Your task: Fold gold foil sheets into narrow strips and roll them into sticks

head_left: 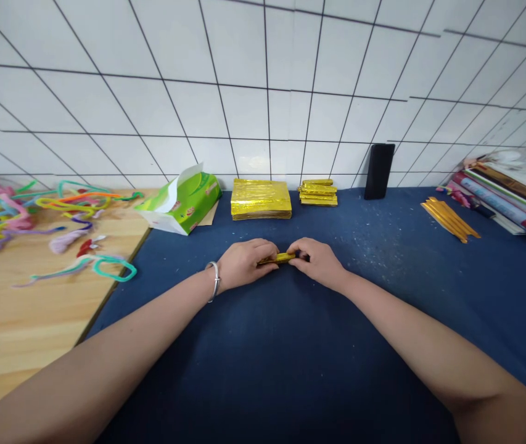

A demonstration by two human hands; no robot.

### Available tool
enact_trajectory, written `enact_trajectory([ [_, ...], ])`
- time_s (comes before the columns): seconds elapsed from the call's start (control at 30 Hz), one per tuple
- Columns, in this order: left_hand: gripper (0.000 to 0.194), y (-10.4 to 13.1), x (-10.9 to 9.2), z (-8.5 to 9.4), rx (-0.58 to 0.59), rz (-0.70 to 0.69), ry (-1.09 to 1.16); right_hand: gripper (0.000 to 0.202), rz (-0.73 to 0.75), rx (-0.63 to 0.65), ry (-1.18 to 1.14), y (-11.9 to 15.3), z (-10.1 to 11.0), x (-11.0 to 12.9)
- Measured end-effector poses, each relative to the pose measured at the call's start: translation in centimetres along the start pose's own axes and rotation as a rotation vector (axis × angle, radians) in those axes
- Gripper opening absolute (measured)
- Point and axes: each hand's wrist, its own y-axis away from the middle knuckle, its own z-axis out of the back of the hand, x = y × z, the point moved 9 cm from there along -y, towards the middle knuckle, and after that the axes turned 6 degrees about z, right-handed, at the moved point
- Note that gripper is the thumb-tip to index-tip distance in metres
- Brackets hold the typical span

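Note:
A narrow folded strip of gold foil paper [283, 258] is held between my two hands, just above or on the dark blue table surface. My left hand [246, 262], with a silver bangle at the wrist, is closed on the strip's left end. The right end is pinched by the thumb and fingers of my right hand [319, 264]. Beyond the hands sits a thick stack of gold foil paper [261, 198]. To its right lies a small pile of folded gold strips [318, 192].
A green and white packet [184, 200] stands behind my left hand. Colourful pipe cleaners [73, 206] spread over a wooden board [36, 320] at left. A black phone [379, 171] leans on the tiled wall. Orange-gold strips [450, 219] and stacked books [512, 200] lie at right.

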Motion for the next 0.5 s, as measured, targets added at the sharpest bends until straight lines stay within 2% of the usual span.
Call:
enact_trajectory([
  [0.23, 0.009, -0.1, 0.9, 0.2, 0.028, 0.01, 0.088, 0.011, 0.07, 0.005, 0.052, 0.1, -0.2, 0.3],
  [0.5, 0.032, 1.3, 4.2, 1.9, 0.09, 0.135, 0.34, 0.013, 0.063, -0.047, 0.043, -0.1, 0.1, -0.4],
])
